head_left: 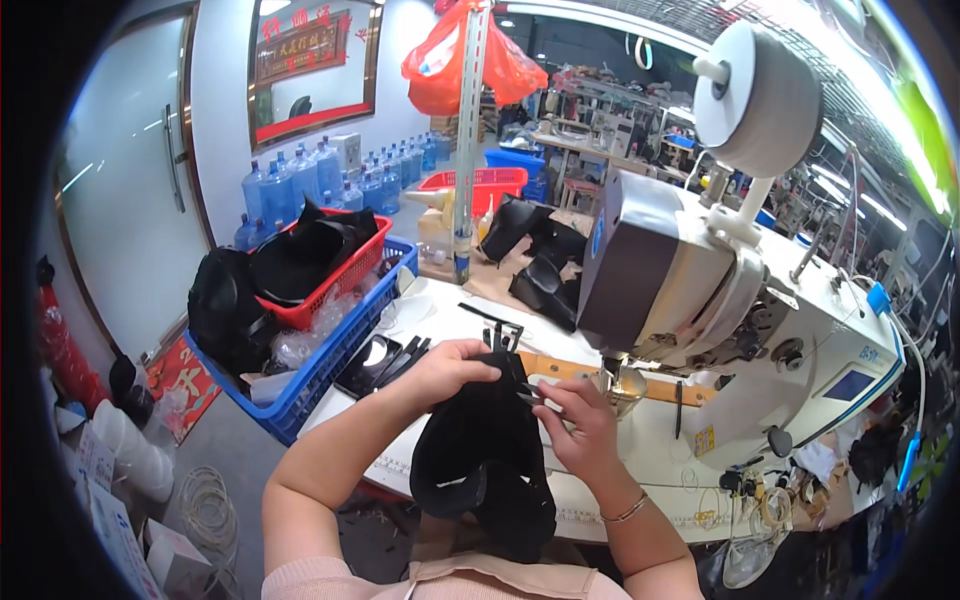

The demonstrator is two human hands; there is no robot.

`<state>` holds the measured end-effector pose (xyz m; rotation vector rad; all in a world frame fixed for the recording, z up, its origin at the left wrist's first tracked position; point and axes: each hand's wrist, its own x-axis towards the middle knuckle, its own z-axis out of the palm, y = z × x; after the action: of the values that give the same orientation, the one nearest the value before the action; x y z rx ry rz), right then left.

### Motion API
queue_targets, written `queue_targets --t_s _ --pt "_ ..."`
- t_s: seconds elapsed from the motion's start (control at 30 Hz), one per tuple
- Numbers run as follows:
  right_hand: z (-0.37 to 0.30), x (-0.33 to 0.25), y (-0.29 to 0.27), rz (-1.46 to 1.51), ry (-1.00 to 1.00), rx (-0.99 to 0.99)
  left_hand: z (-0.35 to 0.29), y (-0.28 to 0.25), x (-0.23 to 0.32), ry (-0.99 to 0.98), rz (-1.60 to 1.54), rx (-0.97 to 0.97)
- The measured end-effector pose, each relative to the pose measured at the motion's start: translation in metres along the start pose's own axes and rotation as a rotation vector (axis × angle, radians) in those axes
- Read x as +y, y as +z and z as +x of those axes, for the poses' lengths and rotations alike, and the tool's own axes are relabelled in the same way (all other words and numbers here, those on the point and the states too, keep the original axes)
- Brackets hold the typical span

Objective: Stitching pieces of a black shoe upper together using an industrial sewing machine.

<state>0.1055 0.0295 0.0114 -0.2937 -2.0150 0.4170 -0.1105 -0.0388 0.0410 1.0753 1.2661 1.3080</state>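
Observation:
A black, soft shaped piece (480, 440), perhaps leather or fabric, hangs over the table's front edge toward my lap. Its lower part is folded and shows light gaps. My left hand (455, 372) is closed on its upper edge, thumb on top. Beside the piece's upper right edge, my right hand (582, 425) is closed with fingers pinched around a small pointed metal tool (530, 394); its exact kind is too small to tell. Several narrow black strips (497, 335) stick up just beyond my left hand. The sewing machine's needle area (622, 385) lies right of my right hand.
A large white sewing machine (740, 310) with a thread cone (765, 100) fills the right. At left, a blue crate (300, 395) bears a red basket (335, 285) of black pieces. More black pieces (540, 250) lie beyond the metal post (465, 170).

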Motion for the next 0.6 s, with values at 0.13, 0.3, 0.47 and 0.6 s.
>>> queue_targets --t_s 0.13,0.3,0.47,0.6 --pt "-0.020 -0.010 -0.012 -0.081 0.045 -0.010 -0.001 -0.003 0.005 -0.013 0.012 0.026" --pt "-0.034 -0.028 -0.008 -0.252 -0.018 -0.049 0.000 -0.001 0.004 -0.053 0.018 0.005" --pt "-0.031 -0.031 -0.005 -0.342 0.047 0.014 -0.003 0.000 0.000 -0.097 -0.019 -0.008" --pt "-0.028 -0.034 -0.003 -0.356 0.056 0.004 -0.007 -0.001 -0.002 -0.108 -0.024 0.016"
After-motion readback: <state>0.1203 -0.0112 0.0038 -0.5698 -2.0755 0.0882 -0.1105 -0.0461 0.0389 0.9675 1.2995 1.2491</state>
